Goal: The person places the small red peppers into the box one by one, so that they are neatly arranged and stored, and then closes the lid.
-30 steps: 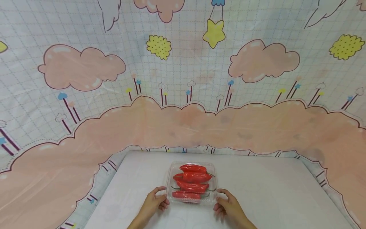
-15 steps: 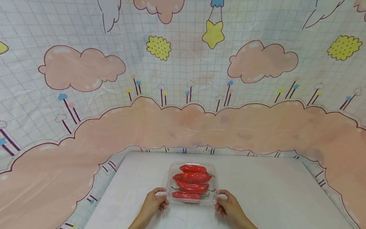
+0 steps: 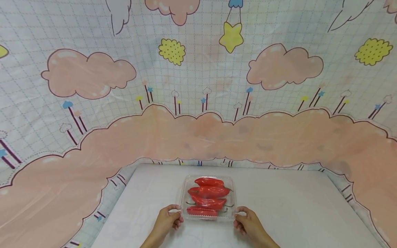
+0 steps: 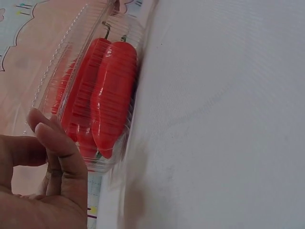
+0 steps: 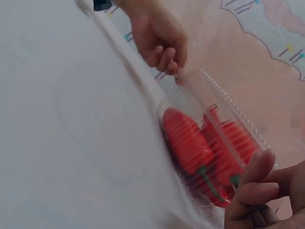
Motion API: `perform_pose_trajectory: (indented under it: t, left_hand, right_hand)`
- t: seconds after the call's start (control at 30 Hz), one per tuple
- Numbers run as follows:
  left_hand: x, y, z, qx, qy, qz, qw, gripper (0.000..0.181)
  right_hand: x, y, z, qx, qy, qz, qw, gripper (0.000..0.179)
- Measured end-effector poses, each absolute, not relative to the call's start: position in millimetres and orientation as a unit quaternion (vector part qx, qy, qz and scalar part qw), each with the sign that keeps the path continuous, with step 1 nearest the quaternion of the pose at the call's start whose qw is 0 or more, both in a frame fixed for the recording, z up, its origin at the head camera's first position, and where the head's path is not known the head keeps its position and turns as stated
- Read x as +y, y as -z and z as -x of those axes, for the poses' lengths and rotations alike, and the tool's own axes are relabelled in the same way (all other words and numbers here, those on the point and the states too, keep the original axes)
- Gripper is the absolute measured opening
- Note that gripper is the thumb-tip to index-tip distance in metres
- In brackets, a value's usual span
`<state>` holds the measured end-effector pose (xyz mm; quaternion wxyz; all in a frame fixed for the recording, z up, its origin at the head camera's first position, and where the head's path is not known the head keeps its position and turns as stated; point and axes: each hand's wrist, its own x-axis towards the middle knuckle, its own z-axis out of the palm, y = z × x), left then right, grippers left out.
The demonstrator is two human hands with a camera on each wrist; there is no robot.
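A clear plastic clamshell box (image 3: 230, 215) with its lid down sits on the white table, holding several long red peppers (image 3: 208, 202) with green stems. At the box's near left corner my left hand (image 3: 167, 218) pinches the rim between thumb and forefinger. On the opposite side, my right hand (image 3: 248, 222) grips the near right corner in the same way. The left wrist view shows the ribbed side wall with a red pepper (image 4: 114, 95) behind it. Blurred in the right wrist view, a red pepper (image 5: 188, 143) lies along the wall, with the left hand (image 5: 162, 43) beyond.
The white table (image 3: 294, 203) spreads to both sides of the box. Behind it hangs a cloth backdrop (image 3: 198, 134) printed with clouds and stars, which also runs down along the table's left and right edges.
Both hands stay at the box's near corners and the box keeps its place. Only tiny shifts of the hands show.
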<state>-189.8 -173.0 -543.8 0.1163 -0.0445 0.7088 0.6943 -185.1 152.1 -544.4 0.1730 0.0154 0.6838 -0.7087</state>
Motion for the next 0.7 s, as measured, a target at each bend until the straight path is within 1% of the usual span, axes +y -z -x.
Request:
perform_pose_trajectory:
  t: [0.37, 0.53, 0.63, 0.7]
  left_hand:
    - [-173.4, 545.1, 190.1, 0.722, -0.679, 0.07, 0.112, 0.039]
    - [-179.3, 541.2, 189.1, 0.757, -0.645, 0.079, 0.065, 0.037]
    - [-183.1, 537.9, 190.8, 0.782, -0.619, 0.072, 0.025, 0.034]
    - [-186.0, 535.6, 192.4, 0.804, -0.591, 0.059, -0.006, 0.033]
  right_hand:
    - [158.4, 544.0, 182.8, 0.713, 0.68, -0.037, 0.168, 0.035]
    - [170.0, 544.3, 184.5, 0.738, 0.654, -0.051, 0.157, 0.041]
    - [177.5, 541.2, 186.6, 0.763, 0.63, -0.056, 0.133, 0.04]
    - [182.5, 539.0, 188.2, 0.787, 0.606, -0.053, 0.105, 0.038]
